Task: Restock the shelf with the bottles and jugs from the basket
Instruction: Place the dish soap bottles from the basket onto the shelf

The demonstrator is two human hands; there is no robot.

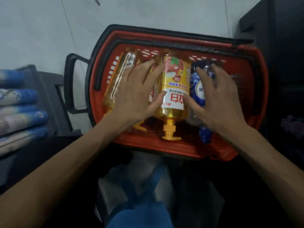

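Note:
A red basket (181,150) with black handles sits on the floor below me. Three containers lie in it: a yellow jug (118,74) at the left, a yellow pump bottle (176,79) with a red and white label in the middle, and a blue-capped bottle (199,86) with a blue label at the right. My left hand (138,92) hovers with spread fingers over the gap between the jug and the pump bottle. My right hand (217,99) is spread over the blue-capped bottle. I cannot tell whether either hand touches a container.
At the left edge, a dark shelf (47,89) holds several blue and white packs (18,111). A dark unit (276,46) stands at the right. Pale floor (148,12) lies beyond the basket. My feet and blue cloth (148,203) are below the basket.

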